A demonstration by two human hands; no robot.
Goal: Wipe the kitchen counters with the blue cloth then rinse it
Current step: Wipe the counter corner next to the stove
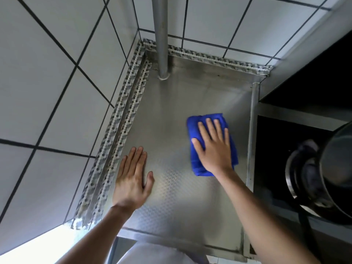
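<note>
- the blue cloth (194, 130), folded into a thick pad, lies on the steel counter (171, 197) toward its right side, just beside the raised metal edge strip (252, 130) that borders the counter there.
- the right hand (214, 147) lies flat on top of the cloth, palm down, fingers straight and slightly spread, thumb out to the left; it presses the cloth rather than gripping it, and cloth shows beyond the fingertips, along the thumb side and below the wrist.
- the left hand (133, 178) rests palm down on the bare counter, well apart from the cloth, near the left wall; its fingers are straight and close together, thumb held a little off to the right, and it holds nothing.
- the counter surface is embossed steel with a fine raised pattern, set in a corner of white tiled walls (47, 92) with dark grout.
- a patterned sealing tape (114, 134) runs along the joint of counter and wall on the left and back sides.
- a grey vertical pipe (162, 35) meets the counter near the back corner.
- to the right, past the edge strip, sits a dark stove area with a dark pot (337, 168) at the frame's edge.
</note>
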